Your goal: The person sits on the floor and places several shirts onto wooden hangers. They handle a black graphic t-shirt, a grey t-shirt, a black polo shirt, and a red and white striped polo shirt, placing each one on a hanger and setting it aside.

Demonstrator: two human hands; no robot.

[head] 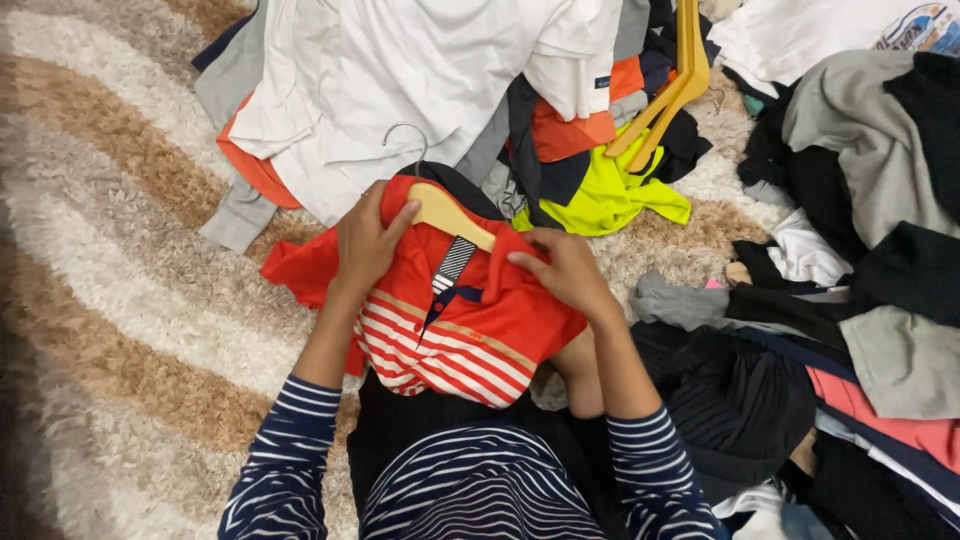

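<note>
From the head camera, a red striped polo shirt (470,325) lies on the person's lap, collar away from the body and hem toward it, its long axis running slightly rightward. A wooden hanger (450,213) sits in the collar, metal hook pointing up-left, its bar slanting down to the right. The left hand (367,243) has its fingers (400,214) closed on the hanger's left end and the shirt shoulder. The right hand (567,270) pinches the right shoulder fabric, fingers together. The hanger's right arm is hidden under cloth. Piled clothes (860,300) crowd the shaggy rug (120,250).
</note>
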